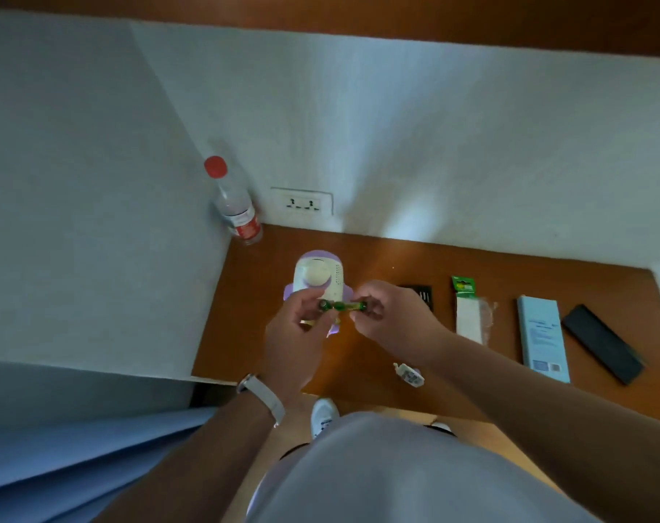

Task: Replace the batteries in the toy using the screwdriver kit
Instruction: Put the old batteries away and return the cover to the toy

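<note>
A white and purple rocket-shaped toy (318, 278) stands on the wooden desk (362, 349), partly hidden behind my hands. Just in front of it I hold green batteries (343, 306) between both hands. My left hand (296, 334) pinches one green battery at the left end. My right hand (392, 318) pinches the other end of the green batteries. A small white battery cover (408, 374) lies on the desk near the front edge. The opened green battery pack (470, 311) lies to the right. A black screwdriver bit case (422, 294) shows behind my right hand.
A clear bottle with a red cap (233, 201) stands in the back left corner beside a wall socket (302, 201). A light blue box (543, 337) and a black lid (602, 343) lie at the desk's right. A white wall closes the left side.
</note>
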